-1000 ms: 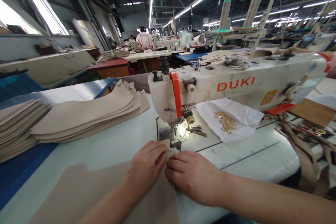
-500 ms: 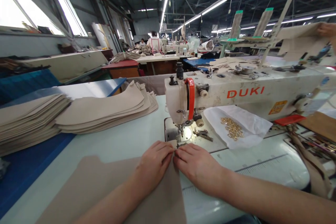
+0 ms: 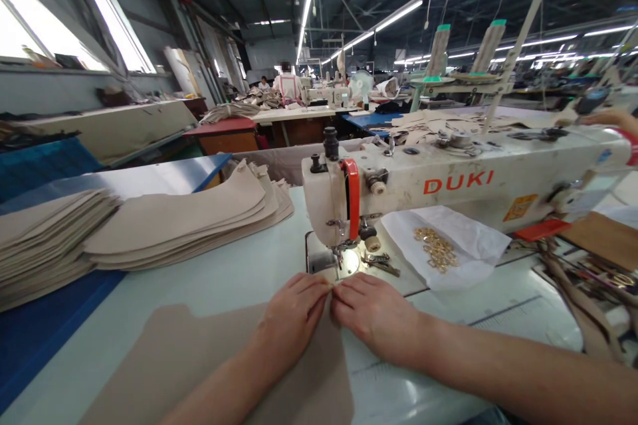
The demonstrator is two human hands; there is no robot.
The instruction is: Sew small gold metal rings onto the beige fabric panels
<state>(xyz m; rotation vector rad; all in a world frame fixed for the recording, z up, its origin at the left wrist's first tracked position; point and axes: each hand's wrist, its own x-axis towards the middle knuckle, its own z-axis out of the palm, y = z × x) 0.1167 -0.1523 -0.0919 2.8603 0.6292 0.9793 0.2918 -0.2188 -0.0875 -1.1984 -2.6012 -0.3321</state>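
Note:
A large beige fabric panel [image 3: 209, 345] lies on the pale green table in front of the sewing machine [image 3: 399, 179]. My left hand [image 3: 294, 312] is closed on its upper edge, thumb and fingers pinched together. Against it, my right hand [image 3: 371, 312] pinches the same edge near the panel's right corner. The fingertips of both hands almost meet just in front of the presser foot [image 3: 339, 257]. A small beige tab [image 3: 326, 275] shows beyond my left fingertips. Exactly how the fabric is folded between the fingers is hidden.
Stacked beige panels [image 3: 179, 219] lie to the left. Right of the needle are small metal thread snips [image 3: 381, 264] and white paper [image 3: 473, 239] bearing several gold rings [image 3: 436, 249]. Thread cones [image 3: 438, 50] stand behind. Another person's hand [image 3: 611, 119] is at the far right.
The view has shifted slightly, so the machine appears lower and further left. Both hands keep their pinch by the presser foot. Fabric raised by another person at the right is gone from sight.

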